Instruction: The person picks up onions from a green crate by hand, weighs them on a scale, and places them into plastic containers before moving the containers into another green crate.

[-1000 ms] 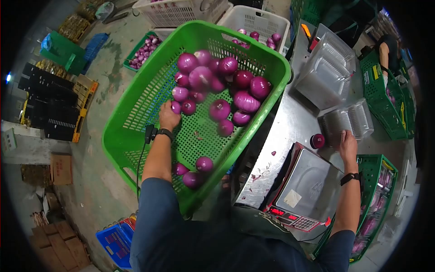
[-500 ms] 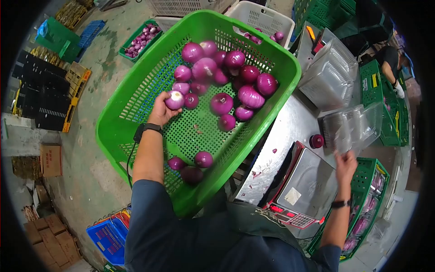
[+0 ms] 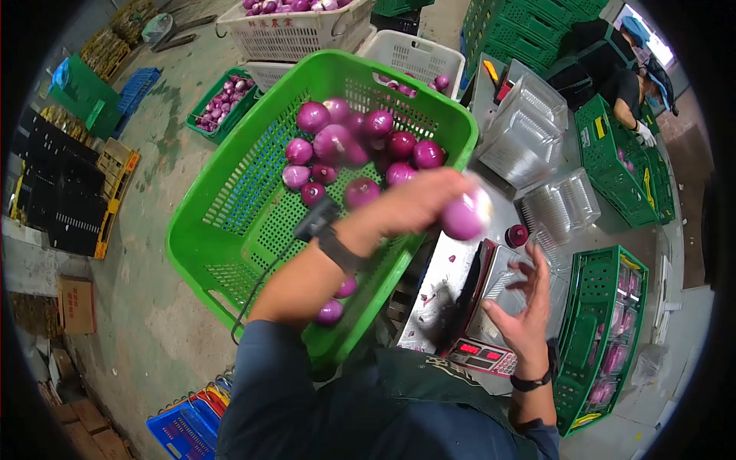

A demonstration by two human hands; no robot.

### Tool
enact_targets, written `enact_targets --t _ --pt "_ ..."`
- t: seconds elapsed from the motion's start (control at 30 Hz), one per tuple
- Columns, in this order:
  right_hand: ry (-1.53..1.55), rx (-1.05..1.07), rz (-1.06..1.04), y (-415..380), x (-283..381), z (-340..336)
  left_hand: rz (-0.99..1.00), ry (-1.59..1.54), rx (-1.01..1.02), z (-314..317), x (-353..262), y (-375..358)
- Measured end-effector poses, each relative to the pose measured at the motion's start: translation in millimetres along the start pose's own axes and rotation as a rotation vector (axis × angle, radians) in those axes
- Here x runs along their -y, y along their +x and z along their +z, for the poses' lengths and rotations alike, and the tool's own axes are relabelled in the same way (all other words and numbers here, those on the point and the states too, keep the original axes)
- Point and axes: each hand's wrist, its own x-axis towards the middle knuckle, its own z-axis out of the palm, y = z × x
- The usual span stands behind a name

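My left hand, blurred by motion, is closed on a purple onion over the right rim of the green basket. Several more purple onions lie inside that basket. To the right, my right hand is spread with bent fingers, above the digital scale. A clear plastic box rests on the scale, partly hidden by my fingers. Just beyond this hand is a dark red onion on the metal table.
Stacked clear boxes stand at the table's back. A green crate of packed onions is at the right. Another person's gloved hand is by a green crate. White crates stand behind the basket.
My left hand has carried the onion rightward out of the basket. My right hand has moved left and spread its fingers, and a clear box now rests on the scale. The view has shifted.
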Motion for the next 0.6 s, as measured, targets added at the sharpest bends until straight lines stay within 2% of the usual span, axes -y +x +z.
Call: enact_targets --t 0.03,0.07,0.1,0.17,0.23,0.3,0.37,0.4,0.5,0.6 --pt "0.084 -0.048 -0.118 13.9 15.8 15.0 0.022 0.248 0.077 16.6 5.5 6.0" --pt "0.168 -0.096 -0.237 24.4 23.5 22.1 -0.058 0.304 0.124 37.2 -3.3 2.1" --pt "0.019 -0.064 -0.299 30.8 20.5 21.0 -0.093 0.393 0.174 50.0 -15.5 -1.7" --pt "0.028 -0.073 -0.331 36.6 4.2 15.6 -0.119 0.313 0.237 50.2 -30.6 -2.7" --pt "0.526 -0.107 0.006 24.3 -1.6 7.1 -0.038 0.212 0.107 21.2 -36.2 12.8" --pt "0.659 -0.154 0.214 12.7 -18.4 -8.9 0.186 0.725 -0.391 -18.8 6.1 51.7" --pt "0.642 -0.221 0.364 -11.0 -47.0 -19.0 0.191 0.990 -0.562 -58.2 50.4 79.0" --pt "0.651 -0.235 0.452 -22.7 -54.9 -23.9 0.113 1.135 -0.522 -72.8 75.8 89.5" --pt "0.643 -0.350 0.565 -55.6 -80.9 -36.9 0.127 1.324 -0.410 -77.5 116.2 103.8" --pt "0.667 -0.418 0.609 -71.6 -82.0 -48.4 0.086 1.374 -0.452 -70.2 124.0 115.3"
